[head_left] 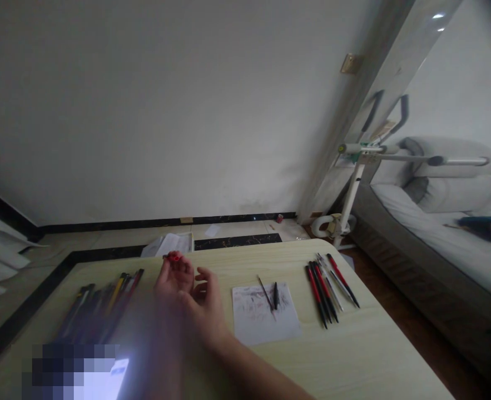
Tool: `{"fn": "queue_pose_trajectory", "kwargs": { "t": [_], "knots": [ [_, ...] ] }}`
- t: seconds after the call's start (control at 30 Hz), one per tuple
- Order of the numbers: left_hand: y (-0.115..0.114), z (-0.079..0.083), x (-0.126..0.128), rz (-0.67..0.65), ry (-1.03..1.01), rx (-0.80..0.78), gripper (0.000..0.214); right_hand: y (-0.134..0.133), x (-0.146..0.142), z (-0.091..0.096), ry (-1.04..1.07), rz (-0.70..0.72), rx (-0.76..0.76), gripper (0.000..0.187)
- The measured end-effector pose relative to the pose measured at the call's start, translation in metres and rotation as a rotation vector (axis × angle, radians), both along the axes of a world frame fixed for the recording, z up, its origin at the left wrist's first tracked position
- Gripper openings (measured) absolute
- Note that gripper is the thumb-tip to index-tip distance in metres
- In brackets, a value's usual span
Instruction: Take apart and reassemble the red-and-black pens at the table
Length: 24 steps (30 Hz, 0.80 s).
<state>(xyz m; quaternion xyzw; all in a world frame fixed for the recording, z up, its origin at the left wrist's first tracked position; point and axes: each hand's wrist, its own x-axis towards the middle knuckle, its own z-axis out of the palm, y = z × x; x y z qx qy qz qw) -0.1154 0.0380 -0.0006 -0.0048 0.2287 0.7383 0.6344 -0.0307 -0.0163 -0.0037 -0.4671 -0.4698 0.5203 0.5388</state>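
My left hand point(175, 276) is palm up near the far edge of the table, with its fingers curled around a small red pen part point(174, 257) that shows a round open end. Close beside it, my right hand point(207, 300) has its fingers bent and apart, and I see nothing in them. A sheet of scribbled paper point(264, 328) lies to the right of my hands. On that paper rest a thin pen refill point(265, 290) and a short black pen piece point(276, 295).
Several red-and-black pens point(321, 291) lie at the right of the table point(353, 355). At the left is a blurred group of pens point(99, 300), with a lit screen point(103, 380) in front. White exercise equipment point(351, 200) and a sofa point(428, 250) stand beyond the right edge.
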Motion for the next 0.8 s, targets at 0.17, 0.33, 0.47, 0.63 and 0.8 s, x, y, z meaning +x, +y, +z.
{"fn": "queue_pose_trajectory", "kwargs": {
  "t": [0.17, 0.33, 0.47, 0.63, 0.8],
  "knots": [
    [0.0, 0.008, 0.002, 0.006, -0.022, 0.072, 0.029, -0.002, -0.015, -0.006, 0.193, 0.038, -0.004, 0.057],
    [-0.003, 0.009, 0.007, -0.042, -0.035, 0.17, 0.027, -0.001, -0.016, -0.01, 0.332, 0.233, -0.06, 0.054],
    [-0.005, 0.006, 0.006, -0.052, -0.016, 0.244, 0.019, 0.0, -0.009, -0.009, 0.35, 0.342, -0.156, 0.06],
    [-0.006, 0.01, 0.006, -0.028, -0.004, 0.276, 0.018, 0.004, 0.001, -0.007, 0.379, 0.483, -0.215, 0.063],
    [-0.007, 0.02, 0.006, -0.008, 0.054, 0.258, 0.015, 0.007, 0.009, 0.0, 0.436, 0.677, -0.224, 0.066]
  ]
}}
